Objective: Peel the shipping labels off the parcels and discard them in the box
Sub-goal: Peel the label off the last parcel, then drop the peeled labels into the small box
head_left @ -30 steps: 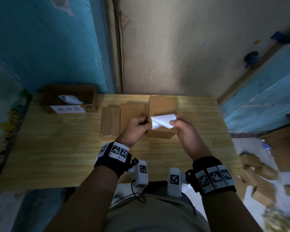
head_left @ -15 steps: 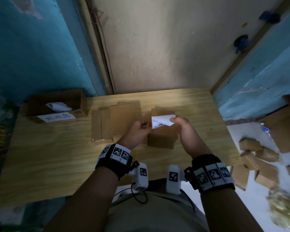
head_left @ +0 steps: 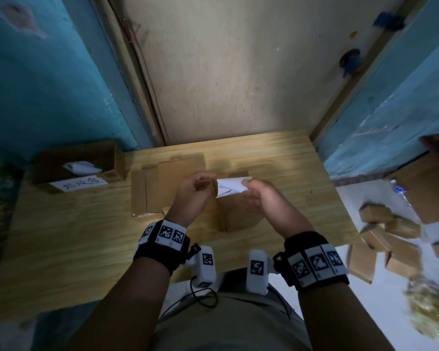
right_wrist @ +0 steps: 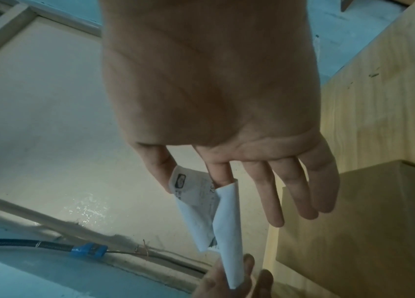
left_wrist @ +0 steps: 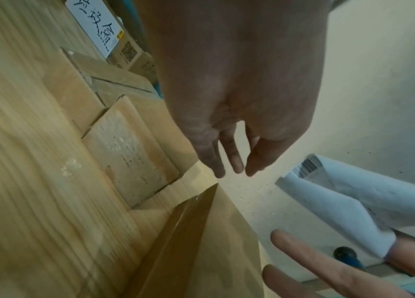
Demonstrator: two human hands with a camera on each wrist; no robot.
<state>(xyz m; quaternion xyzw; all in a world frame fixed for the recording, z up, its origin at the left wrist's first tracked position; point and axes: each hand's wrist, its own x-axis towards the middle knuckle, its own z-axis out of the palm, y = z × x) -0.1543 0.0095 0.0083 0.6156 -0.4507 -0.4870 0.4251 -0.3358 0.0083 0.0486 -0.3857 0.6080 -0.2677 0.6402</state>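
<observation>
My right hand pinches a curled white shipping label between thumb and forefinger, its other fingers straight; the wrist view shows the same pinch on the label. The label hangs free above a brown parcel that stands on the table. My left hand hovers by the parcel's top corner with relaxed fingers, a small gap away from the label's end. The open discard box sits at the table's far left with a crumpled label inside.
Two flat brown parcels lie between the discard box and my hands. The wooden table ends at the wall behind. A heap of small parcels lies on the floor to the right.
The label has come away from the parcel and is now held off it in my right hand. My left hand's fingers have loosened from the parcel, which sits lower on the table.
</observation>
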